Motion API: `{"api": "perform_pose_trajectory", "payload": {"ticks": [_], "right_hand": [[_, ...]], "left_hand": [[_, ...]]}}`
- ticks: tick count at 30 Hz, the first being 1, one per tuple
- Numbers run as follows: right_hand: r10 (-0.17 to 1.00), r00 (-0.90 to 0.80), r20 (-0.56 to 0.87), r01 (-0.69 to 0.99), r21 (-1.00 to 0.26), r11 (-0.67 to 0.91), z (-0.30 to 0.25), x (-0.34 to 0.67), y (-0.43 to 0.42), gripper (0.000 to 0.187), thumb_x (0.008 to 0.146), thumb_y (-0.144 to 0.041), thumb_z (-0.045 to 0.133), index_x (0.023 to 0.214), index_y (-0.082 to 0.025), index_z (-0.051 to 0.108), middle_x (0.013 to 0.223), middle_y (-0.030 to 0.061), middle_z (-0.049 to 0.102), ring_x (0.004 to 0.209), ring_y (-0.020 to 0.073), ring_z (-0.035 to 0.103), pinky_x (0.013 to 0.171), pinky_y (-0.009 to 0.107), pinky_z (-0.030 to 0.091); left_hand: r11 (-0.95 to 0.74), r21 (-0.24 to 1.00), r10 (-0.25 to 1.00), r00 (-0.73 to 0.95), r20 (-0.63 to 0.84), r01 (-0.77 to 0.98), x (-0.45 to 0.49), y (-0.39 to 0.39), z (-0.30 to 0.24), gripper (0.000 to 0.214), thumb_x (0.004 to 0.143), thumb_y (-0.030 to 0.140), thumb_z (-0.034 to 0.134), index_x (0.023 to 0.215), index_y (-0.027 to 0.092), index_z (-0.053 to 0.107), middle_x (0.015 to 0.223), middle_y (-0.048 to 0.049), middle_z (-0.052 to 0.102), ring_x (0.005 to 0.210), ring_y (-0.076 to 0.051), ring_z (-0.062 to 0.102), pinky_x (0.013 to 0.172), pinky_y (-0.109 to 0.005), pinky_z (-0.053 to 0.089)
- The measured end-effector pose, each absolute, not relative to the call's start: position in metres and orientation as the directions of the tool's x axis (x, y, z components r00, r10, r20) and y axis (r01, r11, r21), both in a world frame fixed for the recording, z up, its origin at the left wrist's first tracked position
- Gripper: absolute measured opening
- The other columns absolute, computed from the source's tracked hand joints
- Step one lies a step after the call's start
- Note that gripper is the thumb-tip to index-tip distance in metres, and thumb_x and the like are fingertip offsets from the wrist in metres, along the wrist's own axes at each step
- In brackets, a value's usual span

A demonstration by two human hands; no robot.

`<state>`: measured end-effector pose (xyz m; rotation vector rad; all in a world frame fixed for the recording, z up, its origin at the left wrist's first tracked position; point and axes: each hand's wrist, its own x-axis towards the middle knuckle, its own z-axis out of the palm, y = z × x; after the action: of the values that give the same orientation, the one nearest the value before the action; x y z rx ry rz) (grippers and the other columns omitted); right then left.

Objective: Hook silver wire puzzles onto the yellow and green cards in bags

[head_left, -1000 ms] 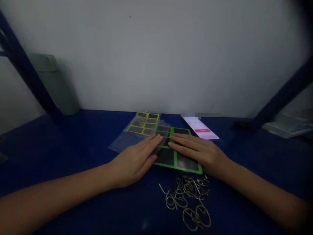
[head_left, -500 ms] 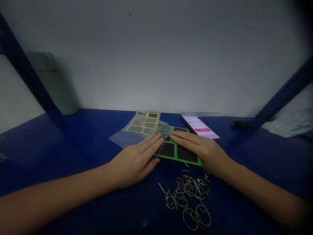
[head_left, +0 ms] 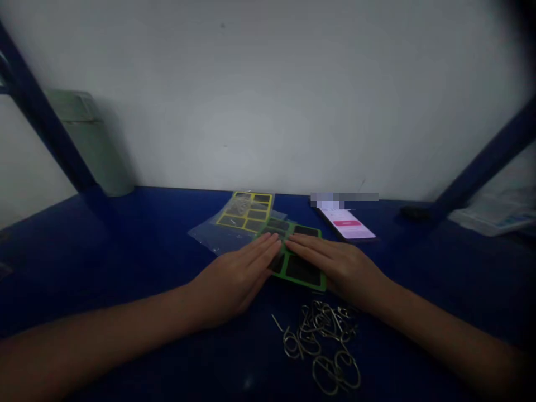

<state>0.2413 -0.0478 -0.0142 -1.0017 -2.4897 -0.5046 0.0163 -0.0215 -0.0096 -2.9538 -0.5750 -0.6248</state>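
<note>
The green-bordered card [head_left: 305,269], with dark panels in 2 columns, lies near the middle of the blue surface [head_left: 154,240], between the 2 hands. The left hand [head_left: 234,279] rests its fingers over the card's left side, where a clear bag [head_left: 228,240] overlaps it; whether the card is inside the bag or beneath it cannot be told. The right hand [head_left: 355,273] lays its fingers across the card's right side. Both thumbs are hidden, so whether either grip is clenched on the card or only pressing it cannot be told.

Just behind the left fingertips lies a yellow-bordered card [head_left: 260,215] under clear plastic. A phone [head_left: 355,230] with a lit screen lies beyond the right hand. Nearer the person, in front of the green-bordered card, is a loose heap of bent metal wire pieces [head_left: 324,322]. A grey-green bin [head_left: 100,156] stands at the far left, by the pale wall [head_left: 268,100].
</note>
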Motion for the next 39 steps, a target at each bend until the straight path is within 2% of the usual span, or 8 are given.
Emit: {"api": "perform_pose_trajectory", "payload": {"ticks": [6,12,15,19,24,28,33,39], "right_hand": [[0.487,-0.664,0.568,0.686,0.202,0.699,-0.015,0.246,-0.046,0.035,0.075,0.000,0.038,0.105,-0.005,0.056,0.106,0.0146,0.061,0.101,0.0193,0.055,0.083,0.033,0.049],[0.500,-0.660,0.561,0.689,0.186,0.700,-0.019,0.251,-0.042,0.033,0.076,-0.004,0.040,0.105,-0.008,0.056,0.106,0.0111,0.061,0.101,0.0182,0.055,0.084,0.034,0.049],[0.501,-0.662,0.558,0.688,0.186,0.701,-0.021,0.253,-0.042,0.035,0.076,-0.003,0.039,0.105,-0.009,0.057,0.107,0.0106,0.061,0.101,0.0183,0.055,0.082,0.033,0.049],[0.521,-0.656,0.546,0.696,0.170,0.698,-0.024,0.255,-0.043,0.037,0.075,-0.002,0.039,0.106,-0.010,0.057,0.107,0.0103,0.061,0.100,0.0184,0.055,0.081,0.034,0.050],[0.542,-0.665,0.514,0.686,0.134,0.715,-0.028,0.258,-0.043,0.040,0.073,-0.001,0.039,0.108,-0.011,0.055,0.111,0.0095,0.059,0.106,0.0175,0.051,0.086,0.033,0.047],[0.538,-0.645,0.543,0.690,0.112,0.715,-0.028,0.260,-0.044,0.040,0.075,-0.001,0.038,0.111,-0.012,0.053,0.112,0.0106,0.058,0.104,0.0174,0.053,0.083,0.033,0.049],[0.430,-0.604,0.671,0.685,0.161,0.711,-0.025,0.262,-0.046,0.031,0.078,-0.004,0.041,0.104,-0.011,0.056,0.102,0.0124,0.063,0.095,0.0169,0.058,0.075,0.031,0.053],[0.337,-0.651,0.681,0.635,0.244,0.733,-0.023,0.262,-0.046,0.031,0.078,-0.003,0.043,0.105,-0.013,0.054,0.100,0.0116,0.064,0.098,0.0175,0.056,0.077,0.032,0.053]], "left_hand": [[-0.922,0.084,0.382,0.850,0.364,0.378,0.016,-0.022,-0.011,0.041,0.089,0.018,0.028,0.128,0.006,0.026,0.134,-0.0138,0.032,0.126,-0.016,0.024,0.101,-0.033,0.031],[-0.891,0.254,0.442,0.842,0.308,0.375,0.015,-0.023,-0.007,0.046,0.089,0.030,0.033,0.130,0.011,0.025,0.134,-0.0099,0.033,0.123,-0.017,0.031,0.101,-0.033,0.031],[-0.863,0.330,0.482,0.818,0.313,0.382,0.010,-0.013,-0.002,0.042,0.090,0.029,0.027,0.130,0.015,0.028,0.133,-0.0059,0.036,0.120,-0.015,0.035,0.101,-0.031,0.031],[-0.856,0.280,0.507,0.810,0.295,0.435,-0.003,0.015,0.002,0.037,0.090,0.030,0.029,0.124,0.020,0.038,0.128,-0.0023,0.042,0.118,-0.015,0.038,0.100,-0.031,0.030],[-0.809,0.103,0.587,0.786,0.194,0.579,-0.018,0.044,-0.004,0.044,0.084,0.044,0.040,0.125,0.025,0.037,0.137,-0.0020,0.028,0.128,-0.024,0.015,0.102,-0.047,0.018],[-0.789,0.116,0.613,0.783,0.100,0.603,-0.017,0.042,-0.010,0.048,0.085,0.049,0.034,0.127,0.025,0.034,0.138,-0.0045,0.026,0.126,-0.022,0.022,0.102,-0.040,0.023],[-0.792,0.109,0.610,0.784,0.115,0.601,-0.012,0.032,-0.009,0.047,0.086,0.048,0.032,0.127,0.026,0.032,0.137,-0.0039,0.028,0.124,-0.020,0.027,0.100,-0.037,0.027],[-0.833,0.105,0.553,0.808,0.206,0.543,-0.014,0.040,-0.008,0.034,0.088,0.036,0.034,0.116,0.023,0.047,0.121,-0.0027,0.050,0.111,-0.016,0.045,0.095,-0.032,0.034]]}}
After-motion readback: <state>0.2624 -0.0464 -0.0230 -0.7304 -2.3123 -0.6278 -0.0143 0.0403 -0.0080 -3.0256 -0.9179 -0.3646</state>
